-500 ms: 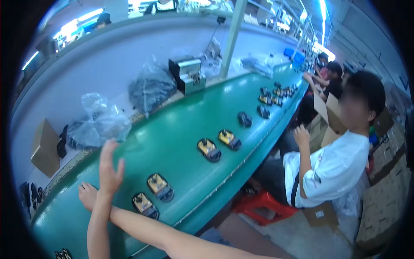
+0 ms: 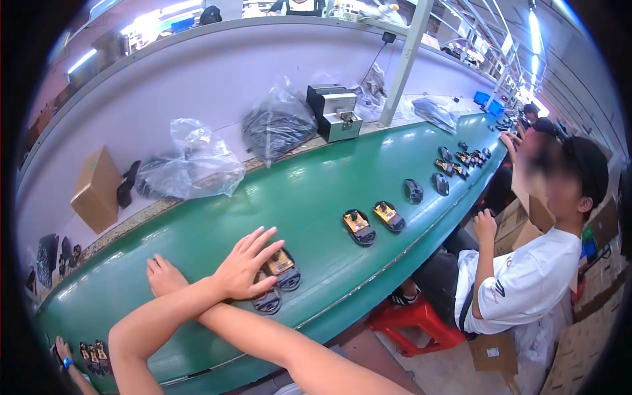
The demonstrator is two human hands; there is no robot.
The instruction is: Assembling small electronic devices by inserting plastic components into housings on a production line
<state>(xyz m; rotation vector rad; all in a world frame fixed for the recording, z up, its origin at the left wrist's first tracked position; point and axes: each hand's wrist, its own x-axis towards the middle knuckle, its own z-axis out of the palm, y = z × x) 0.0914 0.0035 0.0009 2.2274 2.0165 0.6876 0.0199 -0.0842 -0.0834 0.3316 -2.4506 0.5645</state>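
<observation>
My forearms cross, the left over the right. My left hand spreads its fingers over two mouse bases with yellow circuit boards, partly covering the farther mouse base and the nearer mouse base. Whether it touches them I cannot tell. Further left, my right hand rests on the green belt with fingers stretched out and nothing in them. Up the belt are another mouse base, a mouse base beside it, and two dark mouse shells, one nearer and one farther.
A co-worker sits on a red stool at right. Another person's hand is at lower left by several mouse bases. Along the far edge lie a carton, plastic bags and a metal box.
My left hand has swung right from above the bare belt to over the two mouse bases. The view has shifted, and another person's hand now shows at lower left.
</observation>
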